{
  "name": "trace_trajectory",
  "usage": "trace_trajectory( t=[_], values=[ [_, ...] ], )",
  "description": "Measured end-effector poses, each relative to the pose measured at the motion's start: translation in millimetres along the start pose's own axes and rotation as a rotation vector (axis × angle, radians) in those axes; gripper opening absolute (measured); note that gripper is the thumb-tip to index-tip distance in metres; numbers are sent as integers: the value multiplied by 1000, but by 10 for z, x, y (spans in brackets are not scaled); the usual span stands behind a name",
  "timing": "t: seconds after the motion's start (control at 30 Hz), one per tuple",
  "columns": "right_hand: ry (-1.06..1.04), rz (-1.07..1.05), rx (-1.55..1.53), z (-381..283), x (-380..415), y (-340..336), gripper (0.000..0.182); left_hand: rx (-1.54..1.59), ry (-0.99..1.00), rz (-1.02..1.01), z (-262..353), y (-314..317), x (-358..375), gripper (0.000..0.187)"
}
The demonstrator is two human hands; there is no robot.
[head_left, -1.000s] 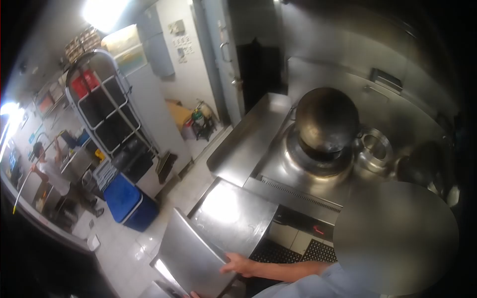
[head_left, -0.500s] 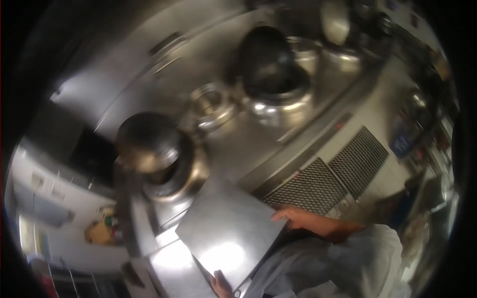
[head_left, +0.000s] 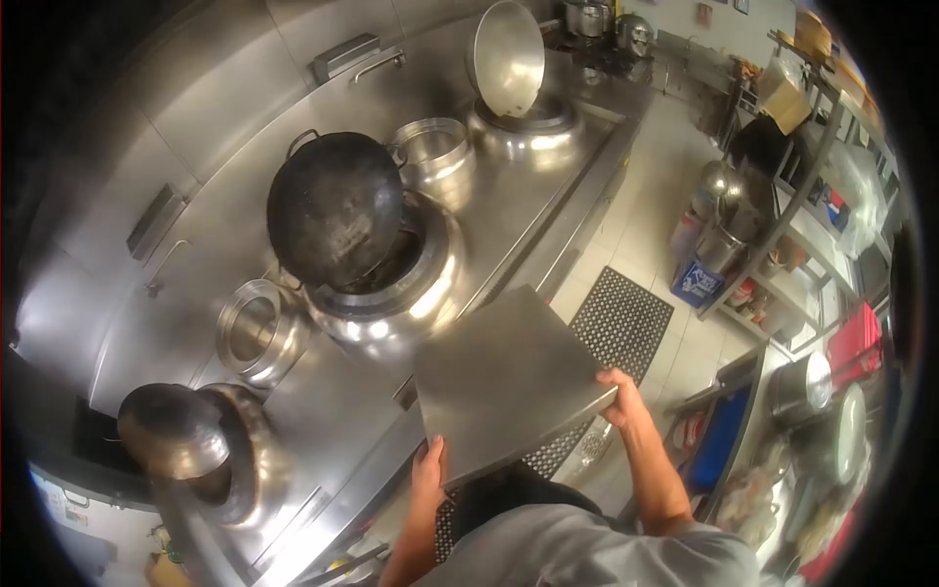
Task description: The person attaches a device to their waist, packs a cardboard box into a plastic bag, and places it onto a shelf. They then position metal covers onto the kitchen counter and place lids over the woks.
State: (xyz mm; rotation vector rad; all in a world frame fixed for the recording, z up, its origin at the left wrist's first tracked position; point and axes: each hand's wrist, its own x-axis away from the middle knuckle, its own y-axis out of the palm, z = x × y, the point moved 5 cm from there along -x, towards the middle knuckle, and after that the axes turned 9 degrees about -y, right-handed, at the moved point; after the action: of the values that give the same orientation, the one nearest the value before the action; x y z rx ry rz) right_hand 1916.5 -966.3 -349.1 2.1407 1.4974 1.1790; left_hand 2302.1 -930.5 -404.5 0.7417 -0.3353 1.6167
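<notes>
A flat, square stainless steel panel (head_left: 509, 377) with folded edges is held in front of my body, tilted, its near end close to my waist. My left hand (head_left: 428, 468) is closed on its left edge near the lower corner. On the opposite side, my right hand (head_left: 618, 394) grips the right corner, thumb over the top; the fingers beneath are partly hidden. Beyond the panel, a dark wok (head_left: 337, 205) leans upright on a round burner (head_left: 430, 279) of the steel range.
Another wok (head_left: 176, 430) leans on the left burner, and a pale wok (head_left: 507, 59) stands on the far one. Steel pots (head_left: 259, 333) sit between burners. A perforated black mat (head_left: 631, 318) covers part of the floor. Loaded shelves (head_left: 782, 284) line the right side.
My view has swung rightward along the range. The panel, still in both hands, has turned away from the left burner and now lies over the range's front edge and floor mat.
</notes>
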Motion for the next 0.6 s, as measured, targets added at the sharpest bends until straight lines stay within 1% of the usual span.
trace_trajectory(
  t=[0.03,0.1,0.13,0.17,0.23,0.27,0.33,0.37,0.43,0.47,0.5,0.57,0.6],
  values=[
    [-19,10,17,-142,-228,-80,23,-12,6,-63,28,178,-188,52],
    [-42,31,49,-389,-704,-270,27,-31,-180,-177,254,676,-252,53],
    [-128,45,30,-595,-885,-251,21,-35,-272,-237,345,900,-272,54],
    [-114,42,85,-825,-1091,-276,17,-58,-337,-311,357,1100,-359,55],
    [-225,144,75,-1300,-1313,-63,23,-107,-464,-479,424,1533,-590,56],
    [-272,164,120,-1518,-1500,-50,27,-128,-422,-464,520,1772,-710,55],
    [-345,218,195,-1797,-1764,-147,33,-80,-421,-459,496,2182,-987,54],
    [-352,245,311,-1917,-1949,-176,36,-70,-389,-461,569,2418,-1198,53],
    [-344,301,531,-2032,-2239,-259,40,-12,-408,-470,708,2822,-1469,54],
    [-347,313,544,-2062,-2383,-138,36,-6,-410,-487,812,3019,-1639,55],
    [-357,270,533,-2075,-2626,-112,34,-2,-401,-505,929,3210,-1846,55],
    [-325,279,530,-2120,-3055,-13,34,-14,-393,-484,1052,3486,-2229,55],
    [-354,278,501,-2106,-3342,-61,33,-15,-383,-474,1087,3627,-2447,55]
  ],
)
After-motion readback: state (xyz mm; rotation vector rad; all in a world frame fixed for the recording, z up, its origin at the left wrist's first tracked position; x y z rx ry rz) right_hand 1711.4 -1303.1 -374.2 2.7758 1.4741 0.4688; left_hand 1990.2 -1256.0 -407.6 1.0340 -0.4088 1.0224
